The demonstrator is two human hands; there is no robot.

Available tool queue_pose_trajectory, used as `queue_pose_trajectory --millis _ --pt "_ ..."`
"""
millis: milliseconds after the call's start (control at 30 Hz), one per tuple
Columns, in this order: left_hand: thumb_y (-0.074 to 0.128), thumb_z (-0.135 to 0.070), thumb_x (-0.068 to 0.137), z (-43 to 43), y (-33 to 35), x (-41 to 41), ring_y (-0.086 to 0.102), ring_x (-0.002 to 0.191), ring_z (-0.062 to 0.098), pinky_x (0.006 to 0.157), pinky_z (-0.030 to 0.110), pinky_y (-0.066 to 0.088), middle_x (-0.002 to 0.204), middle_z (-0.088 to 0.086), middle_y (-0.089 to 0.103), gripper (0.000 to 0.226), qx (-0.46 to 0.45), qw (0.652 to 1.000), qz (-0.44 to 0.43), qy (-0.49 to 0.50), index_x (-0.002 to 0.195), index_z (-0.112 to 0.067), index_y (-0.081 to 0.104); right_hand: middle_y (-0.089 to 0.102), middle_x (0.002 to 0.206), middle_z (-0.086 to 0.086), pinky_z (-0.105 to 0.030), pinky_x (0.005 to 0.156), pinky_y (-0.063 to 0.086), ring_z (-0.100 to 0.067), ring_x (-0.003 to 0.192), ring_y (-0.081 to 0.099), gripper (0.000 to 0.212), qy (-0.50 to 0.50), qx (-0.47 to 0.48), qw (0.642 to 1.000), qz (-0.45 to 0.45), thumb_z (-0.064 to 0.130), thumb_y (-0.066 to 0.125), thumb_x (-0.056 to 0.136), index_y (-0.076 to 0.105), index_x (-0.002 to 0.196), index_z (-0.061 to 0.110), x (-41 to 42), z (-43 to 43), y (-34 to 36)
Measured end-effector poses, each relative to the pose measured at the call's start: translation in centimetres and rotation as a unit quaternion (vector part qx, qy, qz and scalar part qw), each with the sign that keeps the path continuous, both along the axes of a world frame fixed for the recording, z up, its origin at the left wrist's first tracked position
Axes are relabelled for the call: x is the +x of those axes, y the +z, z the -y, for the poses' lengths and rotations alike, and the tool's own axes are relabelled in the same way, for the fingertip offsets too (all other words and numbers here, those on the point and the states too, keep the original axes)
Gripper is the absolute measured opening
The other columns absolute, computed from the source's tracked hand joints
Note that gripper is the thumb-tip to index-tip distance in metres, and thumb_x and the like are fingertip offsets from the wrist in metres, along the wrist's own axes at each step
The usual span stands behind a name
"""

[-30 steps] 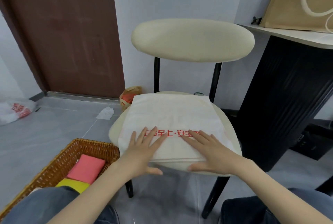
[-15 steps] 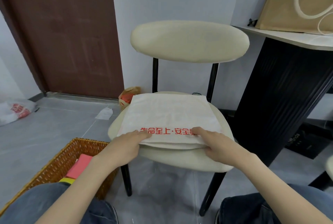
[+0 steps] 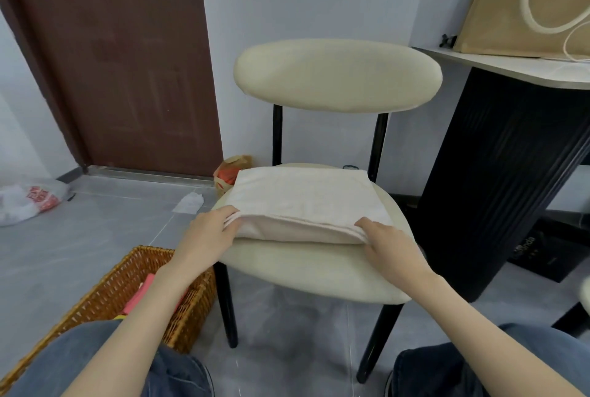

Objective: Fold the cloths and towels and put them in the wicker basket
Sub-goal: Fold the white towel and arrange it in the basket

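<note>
Pressed flat a second ago, the left hand (image 3: pixel 210 230) and right hand (image 3: pixel 388 241), set apart, now pinch the near corners of the towel (image 3: pixel 303 201) lying between them on the chair (image 3: pixel 319 269), probably starting another fold.

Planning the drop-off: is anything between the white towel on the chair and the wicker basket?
Nothing visible does. The white towel lies on the chair seat, gripped by the left hand and right hand; the wicker basket stands open on the floor just left, with only the person's left forearm over it.
</note>
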State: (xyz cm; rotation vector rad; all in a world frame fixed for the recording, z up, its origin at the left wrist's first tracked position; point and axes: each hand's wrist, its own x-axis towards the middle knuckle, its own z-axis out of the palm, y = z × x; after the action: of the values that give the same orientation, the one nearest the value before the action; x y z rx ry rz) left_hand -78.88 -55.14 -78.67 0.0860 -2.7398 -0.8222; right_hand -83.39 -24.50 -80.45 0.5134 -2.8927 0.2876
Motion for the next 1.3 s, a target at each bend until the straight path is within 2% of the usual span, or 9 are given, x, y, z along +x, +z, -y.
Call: queue_pose_trajectory --millis 167,233,333,467,600,733,900,1167,1300 --pt "0.05 -0.024 0.096 0.4 0.2 -0.8 0.051 0.071 0.012 0.054 0.021 0.031 0.078 -0.003 0.057 0.015 0.072 0.995 -0.017 0.069 0.096 -0.015 0.061 0.065 0.088 0.013 -0.034 0.068 0.044 -0.02 0.086 0.059 0.02 -0.082 -0.232 0.969 0.014 0.024 0.048 0.091 0.061 0.101 0.034 -0.5 -1.4 0.9" --pt "0.053 -0.024 0.095 0.2 0.4 -0.9 0.053 0.077 0.017 0.056 0.022 0.034 0.082 0.0 0.059 0.014 0.138 0.986 -0.04 0.087 0.094 -0.013 0.061 0.068 0.087 0.017 -0.031 0.074 0.047 -0.011 0.088 0.06 0.016 -0.086 -0.347 0.934 0.021 0.025 0.055 0.089 0.067 0.088 0.035 -0.7 -1.6 1.4" --pt "0.054 -0.026 0.095 -0.2 0.8 -0.7 0.055 0.088 0.015 0.068 0.025 0.04 0.093 -0.002 0.061 0.016 0.258 0.958 -0.081 0.093 0.104 -0.015 0.061 0.066 0.074 0.012 -0.027 0.07 0.045 -0.008 0.075 0.059 0.008 -0.111 -0.468 0.877 0.017 0.025 0.066 0.084 0.069 0.076 0.026 -0.7 -1.9 1.8" --pt "0.048 -0.027 0.098 -0.5 0.9 -0.7 0.054 0.096 0.019 0.079 0.031 0.038 0.102 0.003 0.059 0.025 0.234 0.962 -0.114 0.088 0.11 -0.008 0.058 0.039 0.06 -0.001 -0.031 0.059 0.028 -0.013 0.061 0.035 0.041 -0.149 -0.548 0.823 -0.016 0.035 0.065 0.083 0.05 0.068 0.0 -0.6 -2.0 1.8" --pt "0.046 -0.026 0.098 -0.4 0.5 -1.3 0.049 0.092 0.017 0.076 0.028 0.033 0.098 0.002 0.057 0.027 0.153 0.981 -0.086 0.082 0.108 -0.004 0.058 0.035 0.056 0.01 -0.028 0.056 0.025 -0.011 0.059 0.033 0.039 -0.17 -0.537 0.826 -0.018 0.032 0.057 0.086 0.035 0.057 0.019 -0.6 -1.7 2.7" --pt "0.045 -0.03 0.098 0.3 0.2 -3.2 0.054 0.097 0.024 0.076 0.028 0.034 0.109 0.012 0.063 0.033 0.132 0.986 -0.031 0.094 0.112 -0.005 0.061 0.041 0.064 0.005 -0.031 0.057 0.028 -0.015 0.063 0.038 0.036 -0.185 -0.488 0.853 0.016 0.039 0.049 0.09 0.04 0.066 0.013 -2.7 -1.5 2.2" --pt "0.046 -0.032 0.098 0.9 -0.6 -6.0 0.057 0.097 0.026 0.079 0.031 0.042 0.111 0.013 0.064 0.034 0.244 0.963 0.032 0.112 0.112 -0.005 0.062 0.047 0.07 -0.002 -0.033 0.058 0.03 -0.021 0.069 0.043 0.035 -0.195 -0.441 0.875 0.046 0.039 0.045 0.09 0.044 0.072 0.009 -6.6 -0.7 1.7" --pt "0.041 -0.028 0.1 2.0 -1.6 -8.8 0.05 0.117 0.03 0.092 0.035 0.038 0.128 0.008 0.054 0.038 0.141 0.984 0.05 0.093 0.127 -0.003 0.05 0.057 0.084 -0.004 -0.033 0.064 0.036 -0.031 0.086 0.052 0.031 -0.222 -0.295 0.927 0.072 0.042 0.039 0.093 0.041 0.069 0.022 -11.3 0.0 0.1" --pt "0.044 -0.03 0.098 2.6 -2.5 -9.9 0.052 0.093 0.021 0.073 0.03 0.037 0.111 0.009 0.061 0.031 0.086 0.989 0.059 0.108 0.114 -0.006 0.056 0.061 0.087 -0.007 -0.034 0.069 0.041 -0.035 0.087 0.055 0.029 -0.25 -0.249 0.935 0.042 0.039 0.046 0.091 0.055 0.079 0.014 -12.3 0.3 -1.2"
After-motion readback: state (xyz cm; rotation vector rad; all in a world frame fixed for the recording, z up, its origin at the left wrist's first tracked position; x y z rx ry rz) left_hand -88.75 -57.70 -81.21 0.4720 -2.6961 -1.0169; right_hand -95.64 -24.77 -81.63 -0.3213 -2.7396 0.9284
